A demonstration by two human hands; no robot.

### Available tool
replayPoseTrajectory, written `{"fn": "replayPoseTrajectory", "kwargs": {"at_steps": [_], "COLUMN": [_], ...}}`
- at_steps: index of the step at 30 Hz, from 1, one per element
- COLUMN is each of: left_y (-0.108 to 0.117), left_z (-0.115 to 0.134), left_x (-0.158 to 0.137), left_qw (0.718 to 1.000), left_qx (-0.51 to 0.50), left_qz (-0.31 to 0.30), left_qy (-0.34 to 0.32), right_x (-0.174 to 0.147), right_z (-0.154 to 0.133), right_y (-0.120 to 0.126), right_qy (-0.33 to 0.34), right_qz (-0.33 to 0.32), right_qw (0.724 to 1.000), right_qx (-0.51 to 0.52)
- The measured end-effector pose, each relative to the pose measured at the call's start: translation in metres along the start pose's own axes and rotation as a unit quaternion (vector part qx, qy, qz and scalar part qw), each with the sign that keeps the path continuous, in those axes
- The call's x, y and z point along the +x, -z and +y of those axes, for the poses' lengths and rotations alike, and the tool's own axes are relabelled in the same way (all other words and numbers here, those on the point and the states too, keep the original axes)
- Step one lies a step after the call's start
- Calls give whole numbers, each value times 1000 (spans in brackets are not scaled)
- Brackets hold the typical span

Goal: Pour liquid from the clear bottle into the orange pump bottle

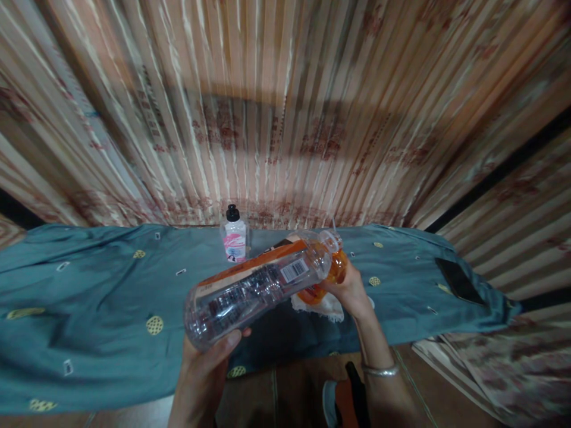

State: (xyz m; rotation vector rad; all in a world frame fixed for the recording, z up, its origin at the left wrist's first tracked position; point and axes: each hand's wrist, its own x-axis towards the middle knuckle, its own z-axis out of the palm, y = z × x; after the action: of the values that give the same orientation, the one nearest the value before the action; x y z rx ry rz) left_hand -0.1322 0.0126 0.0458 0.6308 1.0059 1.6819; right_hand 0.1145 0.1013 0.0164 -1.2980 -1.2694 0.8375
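My left hand is closed around the base of a large clear plastic bottle with an orange label and a barcode. The bottle is tilted, its neck up and to the right. My right hand grips a smaller bottle of orange liquid, partly hidden behind the clear one. The large bottle's mouth is close to the top of the orange bottle; whether they touch I cannot tell. Beneath the orange bottle lies a white cloth with a frayed edge.
Behind stands a white-and-pink bottle with a black cap. A dark flat object, like a phone, lies at the right on the teal patterned tablecloth. A pleated curtain hangs along the back.
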Motion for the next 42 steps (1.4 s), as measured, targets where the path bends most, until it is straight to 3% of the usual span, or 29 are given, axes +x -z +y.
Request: {"fn": "replayPoseTrajectory", "kwargs": {"at_steps": [42], "left_y": [-2], "left_z": [6], "left_x": [-1], "left_qw": [1000], "left_qx": [5], "left_qz": [-9], "left_qy": [4], "right_x": [0], "right_z": [1], "right_y": [-1], "right_qy": [16], "right_qz": [6], "right_qw": [1000], "right_qx": [-3]}}
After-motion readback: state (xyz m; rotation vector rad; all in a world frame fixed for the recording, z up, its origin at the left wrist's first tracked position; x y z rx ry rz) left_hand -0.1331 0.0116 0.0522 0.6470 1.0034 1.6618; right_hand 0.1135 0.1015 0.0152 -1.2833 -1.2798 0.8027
